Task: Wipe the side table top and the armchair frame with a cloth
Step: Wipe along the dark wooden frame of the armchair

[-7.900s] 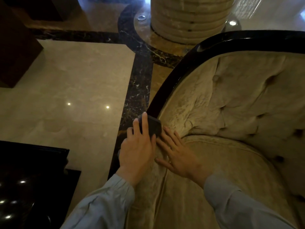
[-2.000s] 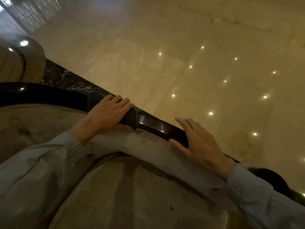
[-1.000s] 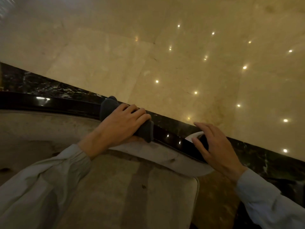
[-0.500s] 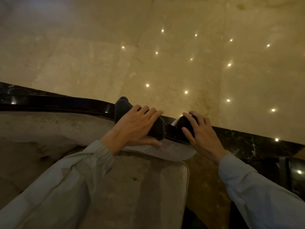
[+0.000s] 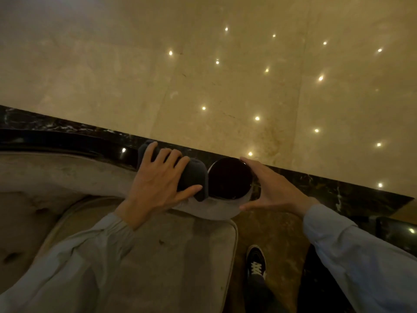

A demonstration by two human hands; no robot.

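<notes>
A dark cloth [image 5: 194,177] is wrapped over the glossy black armchair frame [image 5: 67,141], close to the frame's round front end [image 5: 230,178]. My left hand [image 5: 158,179] presses down on the cloth and grips it around the rail. My right hand [image 5: 273,188] is spread open just right of the round end, with the index finger along its far rim and the thumb below it. The beige tufted upholstery [image 5: 56,175] and the seat cushion [image 5: 176,251] lie below the rail.
Polished beige marble floor [image 5: 203,64] with a black marble border strip [image 5: 338,190] runs beyond the chair. My shoe [image 5: 256,260] stands on the brown floor right of the cushion. A dark glossy piece of furniture [image 5: 397,231] shows at the right edge.
My left hand has slid the cloth along the rail up to the round front end. My right hand has come off that end and opened beside it. The view has tilted further down.
</notes>
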